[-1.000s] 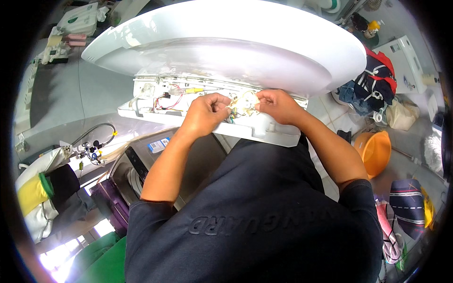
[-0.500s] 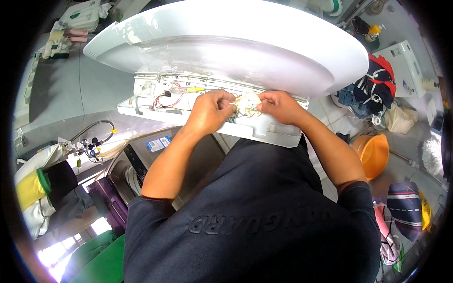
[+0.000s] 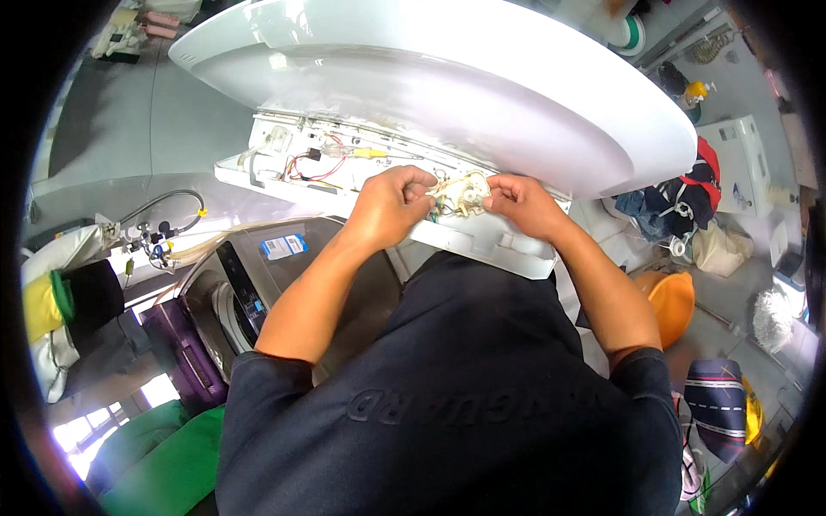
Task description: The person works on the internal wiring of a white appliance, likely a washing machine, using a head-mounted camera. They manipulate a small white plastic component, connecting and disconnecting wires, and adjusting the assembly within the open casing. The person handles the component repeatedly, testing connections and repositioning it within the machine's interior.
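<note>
Both my hands are at a long white panel tray [image 3: 482, 251] full of wiring, below a large white curved appliance housing [image 3: 516, 77]. Between them is a cream-coloured component tangled with thin wires [image 3: 465, 193]. My left hand [image 3: 389, 205] pinches the left side of this bundle, thumb against curled fingers. From the right, my right hand [image 3: 520, 205] pinches its other edge between thumb and forefinger. The fingers partly hide the exact points of grip. Further left in the tray run red wires [image 3: 325, 172] and a yellow-sleeved connector [image 3: 370, 153].
To the left stands a front-loading washing machine [image 3: 284, 279] beneath hoses and a valve [image 3: 159, 245]. On the right are an orange basin [image 3: 669, 305], a heap of dark and red clothes [image 3: 684, 202] and a white box-shaped appliance [image 3: 738, 163].
The view has shifted and tilted, so the white housing slopes down more to the right. Both hands stay at the wire bundle; the right fingers sit slightly lower along its edge.
</note>
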A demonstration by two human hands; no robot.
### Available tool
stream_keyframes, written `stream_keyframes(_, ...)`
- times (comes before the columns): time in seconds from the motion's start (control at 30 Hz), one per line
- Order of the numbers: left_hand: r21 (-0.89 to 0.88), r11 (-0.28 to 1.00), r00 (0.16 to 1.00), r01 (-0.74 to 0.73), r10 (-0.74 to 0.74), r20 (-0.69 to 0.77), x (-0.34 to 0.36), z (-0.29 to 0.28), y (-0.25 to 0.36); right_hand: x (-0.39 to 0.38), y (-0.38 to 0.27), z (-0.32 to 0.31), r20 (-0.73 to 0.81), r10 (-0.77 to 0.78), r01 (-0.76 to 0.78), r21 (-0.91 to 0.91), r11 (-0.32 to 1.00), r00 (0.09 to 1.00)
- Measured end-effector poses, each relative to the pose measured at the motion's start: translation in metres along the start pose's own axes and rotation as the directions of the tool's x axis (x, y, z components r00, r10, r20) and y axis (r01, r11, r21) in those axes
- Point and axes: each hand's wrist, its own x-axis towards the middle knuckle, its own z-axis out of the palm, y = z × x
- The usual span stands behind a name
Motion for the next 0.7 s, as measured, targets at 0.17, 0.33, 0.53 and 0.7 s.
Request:
stream_keyframes(0.17, -0.043, 0.999, 1.0, 0.009, -0.01, -0.016, 0.0, 0.001, -0.001, 0.0, -0.006, -0.005, 0.042, 0.054, -0.05, -0.081, 0.995, 0.998)
stream_keyframes(0.33, -0.008, 0.999, 0.999, -0.038, 0.038, -0.017, 0.003, 0.004, 0.002, 0.001, -0.001, -0.002, 0.013, 0.036, -0.035, -0.032, 0.999, 0.999)
stream_keyframes(0.53, 0.086, 0.983, 0.985, -0.162, 0.167, -0.047, 0.008, 0.011, 0.001, -0.001, -0.007, -0.001, 0.007, 0.042, -0.041, -0.076, 0.996, 0.999)
stream_keyframes(0.7, 0.187, 0.951, 0.964, -0.247, 0.26, -0.05, 0.01, 0.012, 0.004, -0.003, -0.009, 0.001, -0.006, 0.039, -0.039, -0.073, 0.997, 0.999)
